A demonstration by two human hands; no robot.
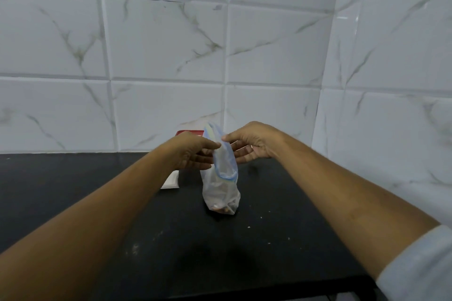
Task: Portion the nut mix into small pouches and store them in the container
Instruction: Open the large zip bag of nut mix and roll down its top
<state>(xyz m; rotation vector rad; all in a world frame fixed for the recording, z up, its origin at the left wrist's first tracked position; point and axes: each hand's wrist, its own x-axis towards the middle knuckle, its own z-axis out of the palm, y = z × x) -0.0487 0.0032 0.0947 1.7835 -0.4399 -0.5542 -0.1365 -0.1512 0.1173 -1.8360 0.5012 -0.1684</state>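
Black counter [269,239] bears translucent, blue-zippered, nut-bottomed pouch [221,193].

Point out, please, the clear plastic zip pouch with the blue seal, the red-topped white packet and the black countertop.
clear plastic zip pouch [220,193]: head view, its lower body.
red-topped white packet [189,132]: head view, red top edge.
black countertop [281,215]: head view, bare surface near pouch.

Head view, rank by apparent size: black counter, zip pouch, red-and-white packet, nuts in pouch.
1. black counter
2. zip pouch
3. nuts
Unranked: red-and-white packet, mostly hidden behind the left hand.
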